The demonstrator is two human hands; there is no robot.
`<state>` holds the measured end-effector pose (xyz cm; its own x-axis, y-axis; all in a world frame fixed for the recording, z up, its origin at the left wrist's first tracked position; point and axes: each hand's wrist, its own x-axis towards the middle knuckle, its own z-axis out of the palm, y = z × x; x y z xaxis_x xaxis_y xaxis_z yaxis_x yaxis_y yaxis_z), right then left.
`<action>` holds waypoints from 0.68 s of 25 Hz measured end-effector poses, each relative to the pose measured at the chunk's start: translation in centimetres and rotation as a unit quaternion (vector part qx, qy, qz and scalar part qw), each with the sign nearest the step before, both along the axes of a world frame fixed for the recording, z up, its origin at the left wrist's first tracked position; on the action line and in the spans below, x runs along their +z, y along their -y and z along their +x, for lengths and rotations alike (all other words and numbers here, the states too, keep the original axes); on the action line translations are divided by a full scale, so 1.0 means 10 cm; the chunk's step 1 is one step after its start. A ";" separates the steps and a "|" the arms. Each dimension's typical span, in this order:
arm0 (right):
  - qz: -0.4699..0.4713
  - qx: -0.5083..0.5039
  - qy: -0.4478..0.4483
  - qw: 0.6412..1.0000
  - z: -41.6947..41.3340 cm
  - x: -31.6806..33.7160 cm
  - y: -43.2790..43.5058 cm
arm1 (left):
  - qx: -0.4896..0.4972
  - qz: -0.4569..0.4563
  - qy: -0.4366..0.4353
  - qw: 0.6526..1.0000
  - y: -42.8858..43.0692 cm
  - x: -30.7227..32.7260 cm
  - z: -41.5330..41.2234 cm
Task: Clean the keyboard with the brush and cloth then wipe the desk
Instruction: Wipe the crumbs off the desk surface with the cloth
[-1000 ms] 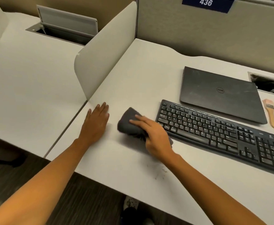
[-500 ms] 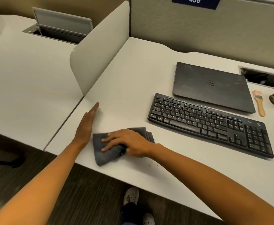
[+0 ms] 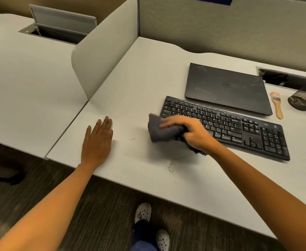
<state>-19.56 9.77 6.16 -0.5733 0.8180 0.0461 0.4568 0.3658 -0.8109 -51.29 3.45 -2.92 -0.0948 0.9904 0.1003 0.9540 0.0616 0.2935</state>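
Wiping the desk (image 3: 145,84) is the step in hand, I'd judge: the tool for the keys is parked and the rag is on the surface.

- Desk: white, with a wide bare area front-left.
- Laptop (image 3: 226,87): closed, just behind the keyboard.
- Keyboard (image 3: 242,129): right of centre, its left end partly hidden by the right hand.
- Left hand (image 3: 97,142): flat on the desk, fingers straight and together, holding nothing. Looks like bracing.
- Right hand (image 3: 193,133): fingers curled round the bunched grey cloth (image 3: 164,132). The cloth sits at the keyboard's left end. It's blurred, so I can't tell if it touches the keys.
- Brush (image 3: 277,105): lies by the laptop's right edge, well apart from both hands.
- Specks (image 3: 170,167): one cluster near the front edge, a smaller one between the hands.

Doing it well:
- Flatten the cloth, since a wad gives poor contact.
- Stroke one way toward the front edge and overlap the passes, so grit gathers instead of scattering.
- Hit both clusters.
- Move the left hand out of the stroke path.
- Shift the keyboard to reach under it.
- Main risk is dragging grit back into the keys.
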 end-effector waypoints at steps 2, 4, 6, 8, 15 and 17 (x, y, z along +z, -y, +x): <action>0.068 -0.045 0.044 0.996 -0.27 -0.09 -0.14 | -0.001 0.000 0.007 1.000 0.01 0.00 0.01; 0.116 -0.028 0.114 0.986 -0.64 -0.19 -0.18 | 0.000 -0.002 0.014 1.000 0.01 0.01 0.01; 0.177 -0.024 0.177 0.968 -1.02 -0.34 -0.09 | 0.005 0.004 0.041 0.999 0.00 0.03 0.00; 0.244 -0.033 0.226 0.942 -1.38 -0.46 0.14 | 0.013 0.024 0.109 0.994 0.02 0.05 0.01; 0.238 -0.197 0.291 0.905 -1.42 -0.66 0.61 | 0.012 0.024 0.100 0.995 0.03 0.03 -0.02; 0.207 -0.269 0.295 0.893 -1.06 -0.64 0.72 | 0.004 0.016 0.057 0.998 0.02 -0.01 -0.03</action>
